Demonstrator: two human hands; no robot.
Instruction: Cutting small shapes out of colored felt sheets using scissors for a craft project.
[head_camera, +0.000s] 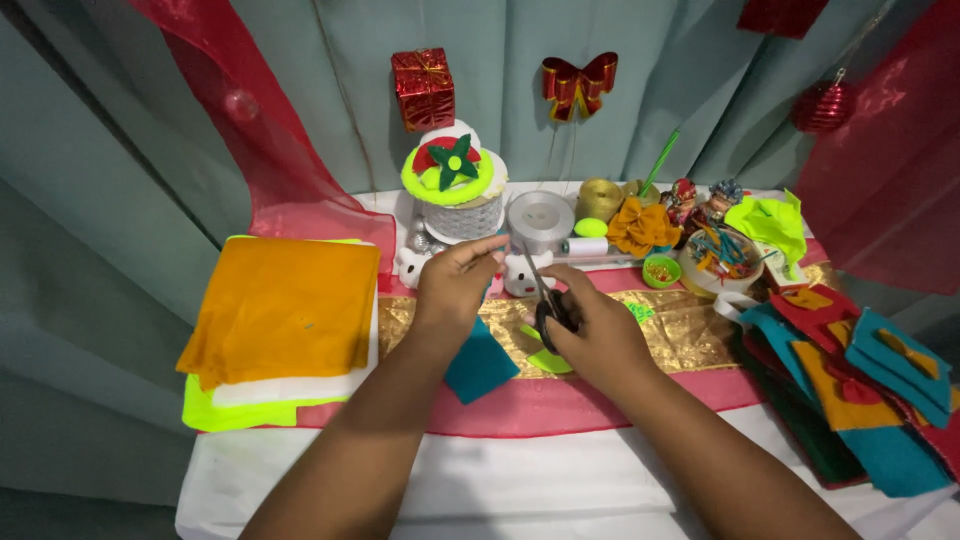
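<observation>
My left hand (455, 285) pinches a teal felt piece (480, 365) that hangs down below the fingers over the table. My right hand (592, 335) grips black-handled scissors (545, 300), blades pointing up toward the left hand's fingertips. A lime-green felt scrap (548, 360) lies just under the right hand on the gold and red table runner (690, 335).
A stack of orange, white and lime felt sheets (280, 320) lies at left. Teal, red and orange felt pieces (860, 390) are piled at right. Behind the hands stand a decorated round box (455, 190), ribbon spools (540, 220), an orange bow (640, 228) and a bowl of small bits (718, 258).
</observation>
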